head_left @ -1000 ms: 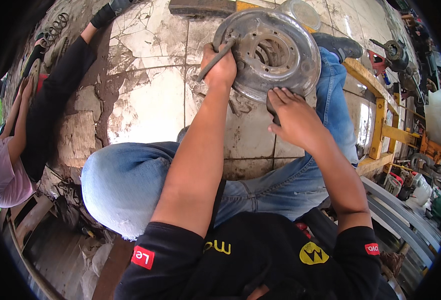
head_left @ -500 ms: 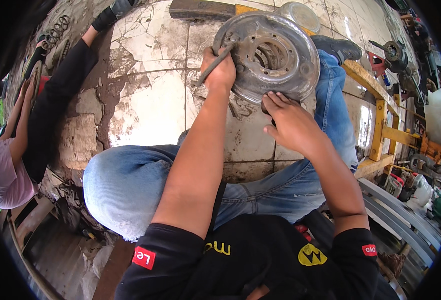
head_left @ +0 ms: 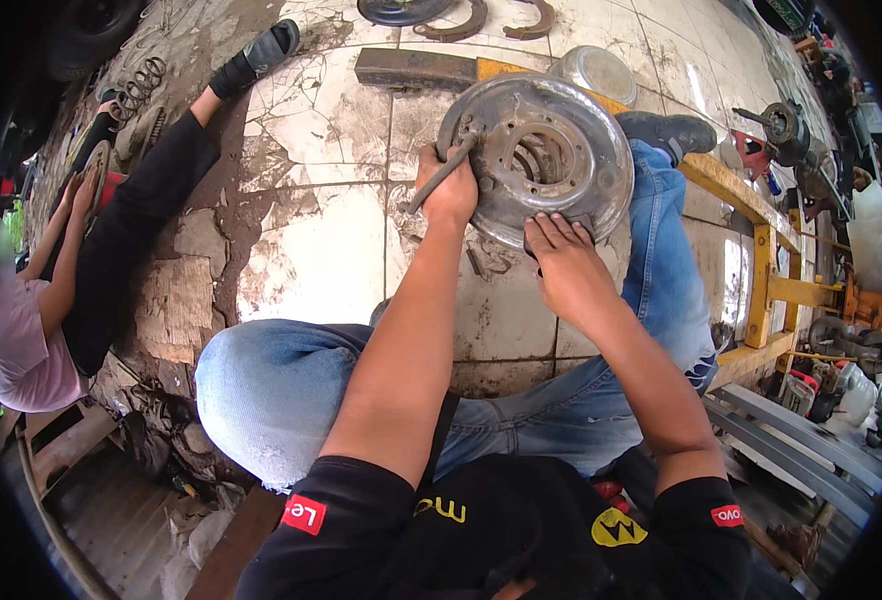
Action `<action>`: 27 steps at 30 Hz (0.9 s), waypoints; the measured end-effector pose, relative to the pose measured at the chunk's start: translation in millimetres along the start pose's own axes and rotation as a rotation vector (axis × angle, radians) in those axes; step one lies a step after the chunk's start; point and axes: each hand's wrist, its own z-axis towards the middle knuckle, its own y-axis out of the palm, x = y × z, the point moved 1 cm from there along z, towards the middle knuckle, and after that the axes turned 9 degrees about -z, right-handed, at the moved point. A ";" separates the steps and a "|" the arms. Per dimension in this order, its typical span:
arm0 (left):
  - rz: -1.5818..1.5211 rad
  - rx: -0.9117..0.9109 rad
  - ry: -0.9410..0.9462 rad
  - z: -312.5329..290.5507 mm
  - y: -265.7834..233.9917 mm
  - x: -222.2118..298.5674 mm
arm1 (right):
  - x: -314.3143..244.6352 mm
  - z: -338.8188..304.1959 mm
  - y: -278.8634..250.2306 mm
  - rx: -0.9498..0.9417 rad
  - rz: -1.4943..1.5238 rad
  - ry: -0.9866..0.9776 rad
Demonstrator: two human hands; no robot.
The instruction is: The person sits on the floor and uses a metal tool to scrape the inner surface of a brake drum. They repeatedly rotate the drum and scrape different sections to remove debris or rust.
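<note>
A round, worn metal brake backing plate [head_left: 601,150], with a ring of bolt holes around its open centre, is tilted up in front of me by my right shin. My left hand [head_left: 448,188] is closed on its left edge, with the fingers partly hidden. A dark flexible hose [head_left: 443,178] runs from the plate across that hand. On the plate's near rim, my right hand [head_left: 569,262] presses a dark flat pad [head_left: 588,224] under its close-set fingers. Only the pad's edges show, so its kind is unclear.
Beyond the plate lie a wood block [head_left: 416,68], a round clear container [head_left: 601,75] and curved brake shoes [head_left: 456,22]. A yellow frame [head_left: 761,270] stands at right. At left, another person's leg [head_left: 141,230] stretches along the cracked tile floor, near a coil spring [head_left: 141,85].
The view has shifted, so the plate sits lower and more far floor shows. My right hand has slid slightly inward on the plate, and its thumb is drawn in.
</note>
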 end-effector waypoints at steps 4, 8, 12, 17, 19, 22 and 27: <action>-0.066 0.071 0.101 1.2 -2.4 -10.7 | 5.2 -1.2 10.1 0.117 0.050 -0.058; -0.179 0.021 0.060 8.7 -9.5 -25.1 | -1.6 2.6 13.5 0.190 -0.033 -0.107; -0.271 0.133 0.087 13.4 -16.4 -34.8 | -2.4 12.3 9.7 0.250 0.021 -0.151; -0.112 0.199 0.016 27.6 -34.6 -23.5 | 11.0 44.3 -3.3 0.286 0.097 -0.261; -0.086 0.208 -0.068 28.5 -39.9 -17.1 | -0.1 49.6 -7.3 0.248 0.068 -0.251; -0.073 0.204 -0.172 32.9 -48.5 -21.5 | -19.5 45.9 -6.1 0.241 0.039 -0.225; -0.069 0.184 -0.142 22.9 -46.8 -6.6 | -31.6 39.1 -5.3 0.287 0.025 -0.114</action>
